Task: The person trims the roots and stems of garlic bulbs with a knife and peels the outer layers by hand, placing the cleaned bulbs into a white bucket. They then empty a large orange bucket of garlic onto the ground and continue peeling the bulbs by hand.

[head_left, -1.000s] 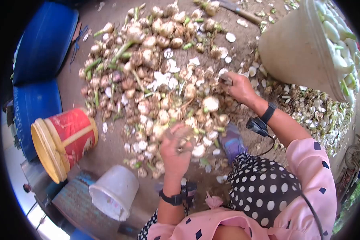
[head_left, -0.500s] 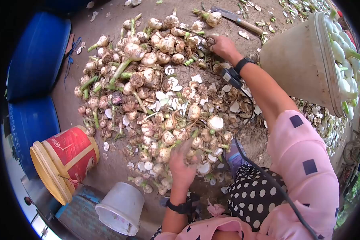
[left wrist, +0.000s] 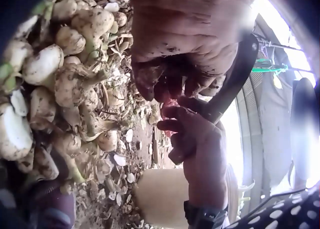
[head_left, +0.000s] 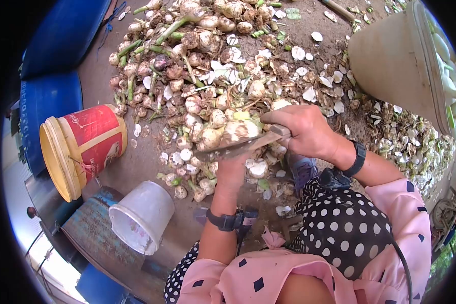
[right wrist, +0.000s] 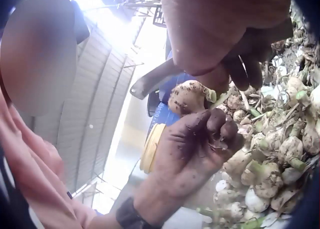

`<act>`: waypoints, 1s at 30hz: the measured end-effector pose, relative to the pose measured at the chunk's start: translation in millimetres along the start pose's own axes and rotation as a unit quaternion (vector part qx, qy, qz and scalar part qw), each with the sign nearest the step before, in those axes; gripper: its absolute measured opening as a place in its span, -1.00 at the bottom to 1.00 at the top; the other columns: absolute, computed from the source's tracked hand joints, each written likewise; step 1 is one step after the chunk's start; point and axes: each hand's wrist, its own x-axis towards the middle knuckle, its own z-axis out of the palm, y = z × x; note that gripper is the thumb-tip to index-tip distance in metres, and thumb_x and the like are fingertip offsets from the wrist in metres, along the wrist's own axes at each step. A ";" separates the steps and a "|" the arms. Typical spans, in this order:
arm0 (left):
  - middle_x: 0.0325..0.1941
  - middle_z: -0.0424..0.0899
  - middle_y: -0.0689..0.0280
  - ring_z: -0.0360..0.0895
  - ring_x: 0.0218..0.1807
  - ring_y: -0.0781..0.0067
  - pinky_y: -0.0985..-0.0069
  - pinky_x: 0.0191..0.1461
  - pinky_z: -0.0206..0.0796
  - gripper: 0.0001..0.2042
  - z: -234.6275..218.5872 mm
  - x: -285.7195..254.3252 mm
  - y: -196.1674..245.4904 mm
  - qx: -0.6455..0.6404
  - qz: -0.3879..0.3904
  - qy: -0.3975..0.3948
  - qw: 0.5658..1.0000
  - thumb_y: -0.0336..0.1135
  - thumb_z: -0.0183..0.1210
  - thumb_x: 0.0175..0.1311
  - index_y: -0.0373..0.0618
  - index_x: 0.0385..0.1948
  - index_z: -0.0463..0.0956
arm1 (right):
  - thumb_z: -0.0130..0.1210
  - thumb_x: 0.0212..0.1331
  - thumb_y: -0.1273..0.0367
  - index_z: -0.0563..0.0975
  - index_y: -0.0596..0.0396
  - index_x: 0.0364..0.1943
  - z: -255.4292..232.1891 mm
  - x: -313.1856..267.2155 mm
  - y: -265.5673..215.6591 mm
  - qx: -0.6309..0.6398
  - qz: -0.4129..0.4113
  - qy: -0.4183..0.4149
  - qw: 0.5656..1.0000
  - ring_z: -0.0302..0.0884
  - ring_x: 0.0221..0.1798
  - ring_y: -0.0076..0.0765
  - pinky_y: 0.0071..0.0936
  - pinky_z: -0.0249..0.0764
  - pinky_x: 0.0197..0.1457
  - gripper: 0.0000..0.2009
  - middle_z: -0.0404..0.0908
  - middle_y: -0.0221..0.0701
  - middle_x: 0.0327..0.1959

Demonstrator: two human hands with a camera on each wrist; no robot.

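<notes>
In the head view, the right hand [head_left: 309,133] grips a knife [head_left: 238,148] by its handle, the blade pointing left across the left hand [head_left: 231,172]. Just beyond the blade is a garlic-like bulb [head_left: 239,130]. The right wrist view shows the left hand [right wrist: 192,146] with curled fingers holding this bulb [right wrist: 188,97] by its stem side, beside the knife blade [right wrist: 156,79] under the right hand [right wrist: 220,34]. From the left wrist, the blade [left wrist: 237,79] runs between the left hand [left wrist: 187,34] and right hand [left wrist: 195,136]. A pile of soiled bulbs [head_left: 192,104] lies beyond the hands.
A red and yellow bucket [head_left: 93,144] lies tipped at left, near a white bucket [head_left: 146,210] and blue containers [head_left: 50,104]. At upper right, a large pale bucket [head_left: 390,63] holds peeled bulbs [head_left: 450,83]. Trimmings [head_left: 410,147] cover the ground below it; another handled tool [head_left: 339,9] lies at the top.
The right hand has come back with the knife from the pile's far side to the left hand. The left hand, earlier over the near bulbs, now holds a bulb up near the blade.
</notes>
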 end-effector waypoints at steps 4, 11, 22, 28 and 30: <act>-0.12 0.65 0.27 0.52 -0.05 0.45 0.51 0.05 0.30 -0.75 12.0 -0.7 22.9 -0.307 -0.314 0.079 0.895 -0.45 0.25 0.08 -0.26 -0.18 0.59 | 0.13 -0.24 0.47 0.41 0.00 -0.51 5.7 -12.4 -4.4 -0.090 -0.037 0.017 0.995 0.55 -0.52 -0.21 -0.27 0.40 -0.55 -0.84 0.49 -0.44 -0.62; -0.01 0.52 0.18 0.45 0.02 0.21 0.37 0.17 0.22 -0.73 17.6 -14.0 19.4 -0.263 -0.265 0.030 0.927 -0.38 0.19 0.15 -0.19 -0.09 0.53 | 0.19 -0.18 0.39 0.49 -0.01 -0.40 4.5 -15.5 -10.0 -0.105 -0.033 -0.011 0.994 0.52 -0.51 -0.18 -0.29 0.41 -0.49 -0.81 0.50 -0.40 -0.60; -0.05 0.56 0.21 0.49 0.05 0.28 0.38 0.09 0.37 -0.50 -5.7 -0.4 47.0 -0.593 -0.329 0.001 0.735 -0.58 0.17 -0.13 -0.28 0.01 0.41 | 0.14 0.03 0.37 0.52 0.03 -0.28 -5.2 -19.4 73.9 0.055 0.256 0.019 0.965 0.52 -0.53 -0.40 -0.48 0.46 -0.44 -0.84 0.59 -0.43 -0.49; 0.16 0.33 0.03 0.22 0.30 0.07 0.26 0.35 0.10 -0.35 5.5 37.7 40.5 -0.023 -0.195 0.130 0.972 -0.56 0.12 -0.14 -0.12 0.18 0.27 | 0.14 0.16 0.29 0.51 0.14 -0.10 13.1 -19.5 23.8 0.530 0.328 -0.075 0.778 0.41 -0.64 -0.66 -0.69 0.28 -0.65 -0.72 0.58 -0.44 -0.50; 0.28 0.22 0.06 0.25 0.29 0.10 0.26 0.32 0.18 -0.32 14.3 23.0 42.8 -0.116 -0.244 0.181 0.945 -0.63 0.02 -0.09 -0.09 0.24 0.18 | 0.18 0.12 0.32 0.51 0.12 -0.09 22.4 -20.8 19.6 0.561 0.329 -0.079 0.756 0.40 -0.62 -0.68 -0.68 0.28 -0.62 -0.71 0.57 -0.48 -0.47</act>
